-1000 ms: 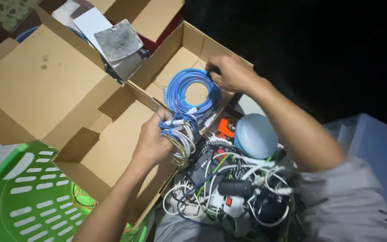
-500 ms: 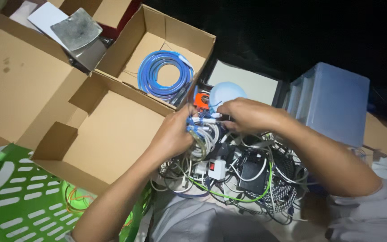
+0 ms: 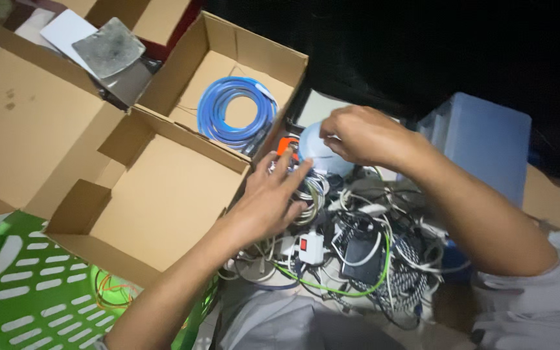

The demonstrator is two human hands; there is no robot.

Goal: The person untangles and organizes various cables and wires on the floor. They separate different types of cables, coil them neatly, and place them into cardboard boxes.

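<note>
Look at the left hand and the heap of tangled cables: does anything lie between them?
Nothing visible does. The left hand rests with fingers spread directly on the tangled cables, beside the empty cardboard box. The right hand hovers over a pale blue dome-shaped object farther back.

- Open passage: bare floor of near cardboard box, reachable from above.
- Obstructed: cable tangle, hemmed by box wall, pale dome, blue bin.
</note>
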